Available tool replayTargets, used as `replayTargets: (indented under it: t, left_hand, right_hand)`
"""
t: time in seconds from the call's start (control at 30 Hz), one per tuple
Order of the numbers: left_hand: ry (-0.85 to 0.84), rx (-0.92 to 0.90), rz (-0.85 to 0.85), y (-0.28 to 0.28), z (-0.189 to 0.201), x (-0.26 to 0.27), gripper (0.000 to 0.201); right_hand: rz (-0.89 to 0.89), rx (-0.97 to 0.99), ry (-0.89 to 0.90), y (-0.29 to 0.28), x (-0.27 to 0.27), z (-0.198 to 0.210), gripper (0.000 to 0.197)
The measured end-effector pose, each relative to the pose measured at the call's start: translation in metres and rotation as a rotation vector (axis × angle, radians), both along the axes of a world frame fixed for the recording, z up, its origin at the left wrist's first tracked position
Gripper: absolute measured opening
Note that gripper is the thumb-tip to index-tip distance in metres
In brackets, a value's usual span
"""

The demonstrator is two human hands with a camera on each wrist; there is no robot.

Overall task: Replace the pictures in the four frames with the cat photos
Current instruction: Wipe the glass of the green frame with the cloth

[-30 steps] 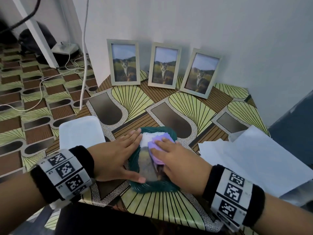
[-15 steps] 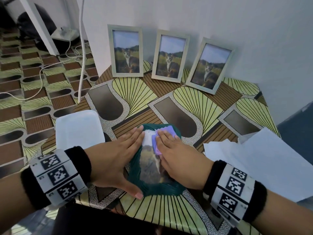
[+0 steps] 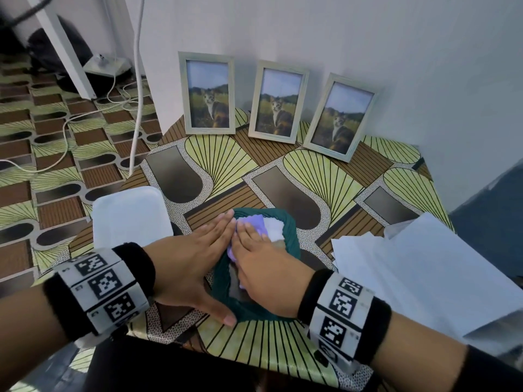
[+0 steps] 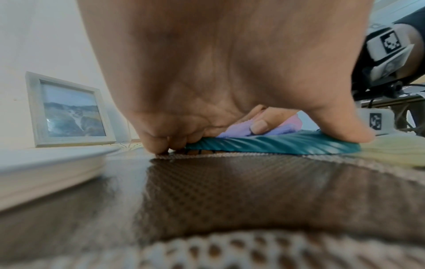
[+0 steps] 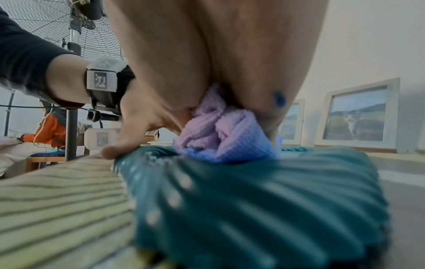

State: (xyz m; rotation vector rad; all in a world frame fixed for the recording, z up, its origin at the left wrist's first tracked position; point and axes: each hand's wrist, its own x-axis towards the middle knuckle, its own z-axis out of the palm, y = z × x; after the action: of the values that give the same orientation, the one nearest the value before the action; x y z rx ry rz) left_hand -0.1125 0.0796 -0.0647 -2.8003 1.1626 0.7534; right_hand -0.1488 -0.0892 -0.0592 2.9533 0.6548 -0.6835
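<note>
A teal ridged picture frame (image 3: 291, 233) lies flat near the table's front edge, with a photo (image 3: 235, 284) showing under its glass. My left hand (image 3: 209, 244) rests flat on the frame's left rim, fingers straight, thumb at the near edge. My right hand (image 3: 254, 244) presses a lilac cloth (image 3: 256, 223) onto the glass with straight fingers. The left wrist view shows the cloth (image 4: 239, 130) on the frame (image 4: 276, 143). It looks bunched (image 5: 220, 134) under the palm in the right wrist view. Three pale frames (image 3: 209, 93) (image 3: 278, 101) (image 3: 338, 117) with cat photos lean on the wall.
A white plastic lid (image 3: 130, 213) lies to the left of my left hand. White paper sheets (image 3: 424, 256) cover the table's right front. A white cable (image 3: 137, 94) hangs past the table's left edge. A standing fan (image 5: 69, 27) is off to the left.
My right hand has slid the lilac cloth leftwards and a little further up the glass, close against my left fingers. The left hand stays on the frame's rim.
</note>
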Motion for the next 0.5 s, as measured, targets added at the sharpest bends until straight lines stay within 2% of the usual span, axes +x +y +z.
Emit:
replayTargets:
  t: [0.1, 0.23, 0.33, 0.5]
  left_hand:
    - [-0.009, 0.006, 0.008, 0.000, 0.001, -0.001, 0.149]
    - [0.008, 0.015, 0.028, -0.003, 0.004, -0.004, 0.150]
    - [0.030, 0.028, 0.052, -0.005, 0.007, -0.006, 0.150]
    - [0.073, 0.046, 0.079, -0.007, 0.012, -0.008, 0.150]
  right_hand:
    - [0.077, 0.006, 0.027, -0.002, -0.008, 0.002, 0.078]
    - [0.132, 0.104, 0.074, -0.011, -0.030, 0.004, 0.069]
    - [0.186, 0.136, 0.044, -0.021, -0.042, 0.002, 0.068]
    - [0.177, 0.279, 0.118, -0.044, -0.054, 0.009, 0.075]
